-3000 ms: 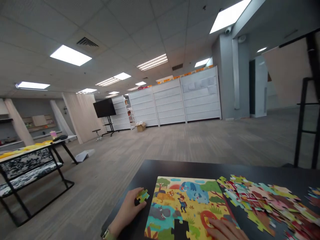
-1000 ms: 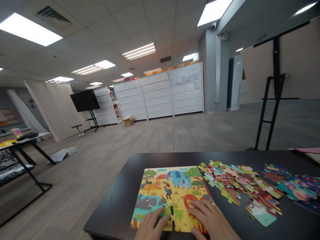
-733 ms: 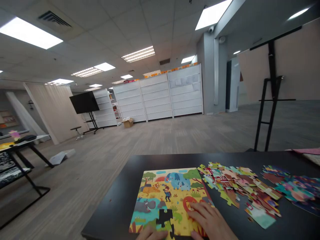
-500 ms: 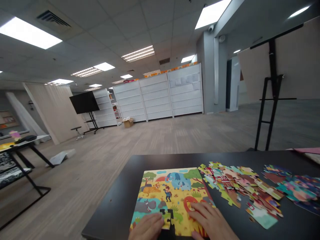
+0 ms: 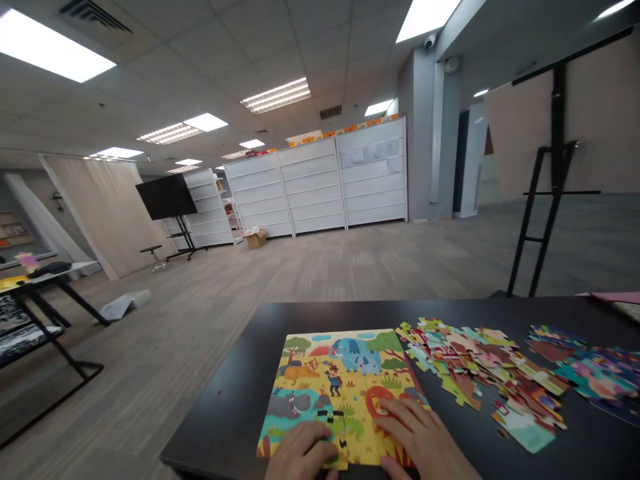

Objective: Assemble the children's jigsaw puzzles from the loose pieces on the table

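Observation:
An animal puzzle point(image 5: 350, 383) lies nearly assembled on the black table point(image 5: 225, 400), showing elephants, a lion and a hippo. At its lower edge, my left hand point(image 5: 303, 453) is closed on a yellow-green piece point(image 5: 341, 460); small dark gaps show above and to the right of that piece. My right hand point(image 5: 423, 437) rests spread over the puzzle's lower right part, beside the lion, fingers apart and holding nothing.
Loose puzzle pieces point(image 5: 480, 363) are heaped right of the puzzle, and a second, darker pile point(image 5: 600, 373) lies at the far right. Beyond stand a black easel stand point(image 5: 545, 193), white shelving point(image 5: 315, 187) and a side table point(image 5: 65, 275) on the left.
The piece under my left hand has moved up and right, narrowing the dark gap beside it. My left hand's fingers are more curled. My right hand stays on the puzzle.

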`<state>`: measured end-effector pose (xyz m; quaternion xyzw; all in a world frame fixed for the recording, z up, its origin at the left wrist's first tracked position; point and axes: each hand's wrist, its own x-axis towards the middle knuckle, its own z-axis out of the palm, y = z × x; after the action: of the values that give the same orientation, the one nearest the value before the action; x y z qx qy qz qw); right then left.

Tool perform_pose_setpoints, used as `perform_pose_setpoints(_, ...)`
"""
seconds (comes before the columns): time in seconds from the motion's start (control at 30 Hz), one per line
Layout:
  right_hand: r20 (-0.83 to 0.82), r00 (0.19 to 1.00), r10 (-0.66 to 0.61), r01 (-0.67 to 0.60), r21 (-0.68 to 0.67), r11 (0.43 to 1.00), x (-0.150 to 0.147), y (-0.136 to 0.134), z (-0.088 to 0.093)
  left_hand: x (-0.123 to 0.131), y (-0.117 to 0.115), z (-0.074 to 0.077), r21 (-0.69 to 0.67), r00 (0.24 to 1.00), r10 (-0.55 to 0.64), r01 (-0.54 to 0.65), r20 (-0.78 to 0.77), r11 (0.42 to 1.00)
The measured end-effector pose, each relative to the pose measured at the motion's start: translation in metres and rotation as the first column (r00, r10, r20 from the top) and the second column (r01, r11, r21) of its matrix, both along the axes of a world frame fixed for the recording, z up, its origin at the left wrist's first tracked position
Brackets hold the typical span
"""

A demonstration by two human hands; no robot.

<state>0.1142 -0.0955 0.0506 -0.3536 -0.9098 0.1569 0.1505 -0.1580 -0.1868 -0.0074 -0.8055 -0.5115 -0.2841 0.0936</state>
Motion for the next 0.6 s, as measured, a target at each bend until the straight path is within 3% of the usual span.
perform_pose_setpoints(0.17,0.028,1.0,0.003,-0.003,-0.007,1.0,-0.001,0.001,0.002,0.007,0.0,-0.003,0.017,0.995,0.065,-0.067,0.075,0.998)
perform_pose_setpoints(0.6,-0.102,0.994,0.034,-0.025,0.091,0.996,0.0,0.006,-0.01,-0.003,0.009,-0.001,-0.286,0.981,0.188,-0.195,-0.053,0.938)
